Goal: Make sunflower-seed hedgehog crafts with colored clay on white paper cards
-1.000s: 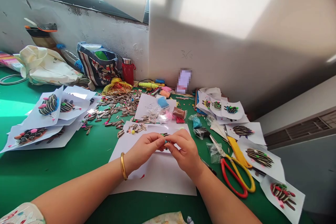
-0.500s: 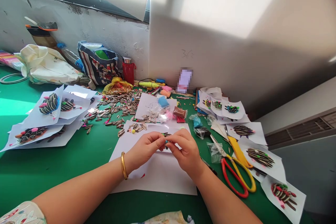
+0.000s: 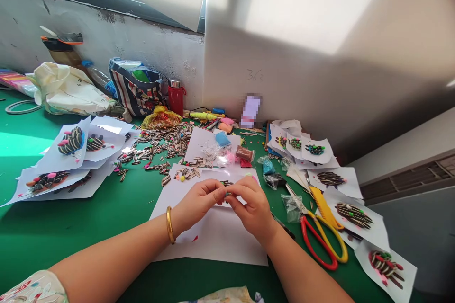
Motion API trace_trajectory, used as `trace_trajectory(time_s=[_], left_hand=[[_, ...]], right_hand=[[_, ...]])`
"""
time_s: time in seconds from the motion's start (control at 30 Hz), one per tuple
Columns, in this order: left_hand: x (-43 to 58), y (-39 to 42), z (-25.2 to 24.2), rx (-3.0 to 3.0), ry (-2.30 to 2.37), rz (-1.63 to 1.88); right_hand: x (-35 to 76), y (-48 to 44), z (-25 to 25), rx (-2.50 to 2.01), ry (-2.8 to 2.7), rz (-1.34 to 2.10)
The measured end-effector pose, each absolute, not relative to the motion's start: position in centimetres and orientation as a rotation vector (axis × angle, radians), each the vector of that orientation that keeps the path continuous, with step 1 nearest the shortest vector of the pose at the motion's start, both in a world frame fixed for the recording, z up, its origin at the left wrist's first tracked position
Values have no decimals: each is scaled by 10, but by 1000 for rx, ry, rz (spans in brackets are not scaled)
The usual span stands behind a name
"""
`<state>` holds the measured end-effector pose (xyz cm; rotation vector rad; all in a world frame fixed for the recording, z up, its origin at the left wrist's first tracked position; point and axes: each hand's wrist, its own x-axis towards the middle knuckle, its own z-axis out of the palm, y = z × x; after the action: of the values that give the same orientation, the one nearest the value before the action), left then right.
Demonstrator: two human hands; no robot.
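My left hand point(image 3: 197, 202) and my right hand point(image 3: 250, 206) meet fingertip to fingertip over a white sheet of paper point(image 3: 213, 234) on the green table point(image 3: 88, 218). Both are closed in a pinch on a tiny bit of teal clay point(image 3: 226, 194) between them. A gold bangle point(image 3: 170, 225) sits on my left wrist. Just beyond my fingers, a few striped sunflower seeds point(image 3: 225, 183) lie on the paper.
A heap of loose sunflower seeds point(image 3: 159, 144) spreads at the back. Finished seed pictures on paper lie at left point(image 3: 71, 142) and right point(image 3: 351, 215). Scissors with red and yellow handles point(image 3: 322, 241) lie right of my hand. Small clay bags point(image 3: 245, 154), a red flask point(image 3: 175, 97) and a striped bag point(image 3: 137, 87) stand behind.
My hands stay pinched together in the same place. The view has shifted slightly, nothing else moved.
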<state>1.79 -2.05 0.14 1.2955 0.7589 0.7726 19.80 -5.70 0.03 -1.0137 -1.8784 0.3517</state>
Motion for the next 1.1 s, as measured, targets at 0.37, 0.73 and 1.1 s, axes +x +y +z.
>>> trace_trajectory(time_s=[0.37,0.73,1.1], left_hand=[[17,-20,3,1360,792,768],[17,-21,4,1305,770,753],[18,-20,5,1296,776,763]], right_hand=[[198,-57,3,-1012,-1885,361],[198,-57,4,-1018,-1879,366],[199,-56,0,-1041,-1872,343]])
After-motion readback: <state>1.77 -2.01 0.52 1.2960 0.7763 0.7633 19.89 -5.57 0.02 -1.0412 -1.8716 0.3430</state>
